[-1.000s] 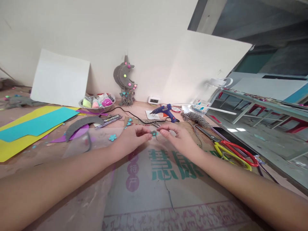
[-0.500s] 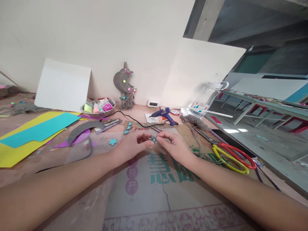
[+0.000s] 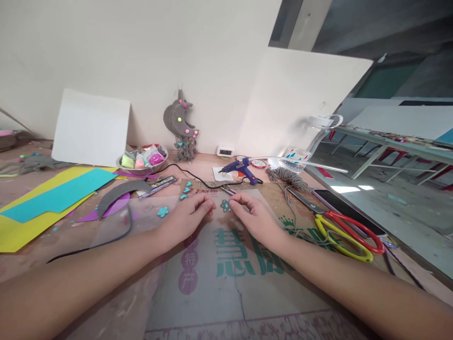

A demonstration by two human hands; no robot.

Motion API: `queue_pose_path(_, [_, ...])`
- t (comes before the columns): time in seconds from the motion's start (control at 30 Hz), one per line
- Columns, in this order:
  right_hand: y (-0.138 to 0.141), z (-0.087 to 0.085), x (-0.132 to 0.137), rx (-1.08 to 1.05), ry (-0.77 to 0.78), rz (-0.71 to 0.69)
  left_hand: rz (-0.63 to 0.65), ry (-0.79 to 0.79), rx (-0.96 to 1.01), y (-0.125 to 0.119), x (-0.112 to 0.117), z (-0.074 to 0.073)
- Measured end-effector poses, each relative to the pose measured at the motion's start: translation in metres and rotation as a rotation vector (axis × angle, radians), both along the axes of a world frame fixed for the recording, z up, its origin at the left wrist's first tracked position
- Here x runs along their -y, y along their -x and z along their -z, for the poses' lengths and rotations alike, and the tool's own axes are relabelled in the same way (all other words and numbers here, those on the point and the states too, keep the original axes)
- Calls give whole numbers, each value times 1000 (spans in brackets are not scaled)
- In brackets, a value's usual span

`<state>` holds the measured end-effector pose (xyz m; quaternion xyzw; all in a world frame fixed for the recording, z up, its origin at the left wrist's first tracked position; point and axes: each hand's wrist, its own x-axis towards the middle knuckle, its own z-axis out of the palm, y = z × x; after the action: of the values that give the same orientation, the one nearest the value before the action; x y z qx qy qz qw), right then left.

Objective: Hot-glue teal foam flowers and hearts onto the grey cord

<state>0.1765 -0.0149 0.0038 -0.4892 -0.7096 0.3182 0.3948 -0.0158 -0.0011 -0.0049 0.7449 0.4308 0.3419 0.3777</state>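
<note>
A small teal flower cutout (image 3: pixel 225 205) sits between my two hands, just above a printed cardboard sheet (image 3: pixel 219 278). My right hand (image 3: pixel 255 217) pinches the cutout's right edge with thumb and forefinger. My left hand (image 3: pixel 189 216) rests on the sheet with its fingers curled; its fingertips are a short gap left of the cutout and hold nothing that I can see. A thin grey string seems to trail from the cutout, but it is too small to be sure.
Beyond the hands lie a blue glue gun (image 3: pixel 242 168), grey yarn (image 3: pixel 286 175), yellow and red scissors (image 3: pixel 345 231) and a phone (image 3: pixel 338 198). At left are another teal flower (image 3: pixel 163 212), a grey crescent (image 3: pixel 118 191), teal and yellow foam sheets (image 3: pixel 53 198) and a bowl of clay (image 3: pixel 143 158).
Both hands have come down toward the cardboard. My left hand has let go of the teal cutout and drawn slightly left. The right hand still pinches it.
</note>
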Motion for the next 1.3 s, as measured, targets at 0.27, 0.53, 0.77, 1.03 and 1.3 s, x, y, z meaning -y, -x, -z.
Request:
queue_pose_path(0.27, [3,-1,1,39,-10,-34,-31,0,36,0,-1,1])
queue_pose_path(0.53, [6,-2,4,130,-26,-22,38,-35,-12,0,-1,-3])
queue_pose_path(0.77, [5,-3,4,220,-72,-28,51,27,14,-1,1,-3])
queue_pose_path(1.03, [1,-5,5,236,-95,-23,19,55,46,-1,0,-4])
queue_pose_path(1.3, [4,-6,5,243,-51,3,58,3,18,0,-4,1])
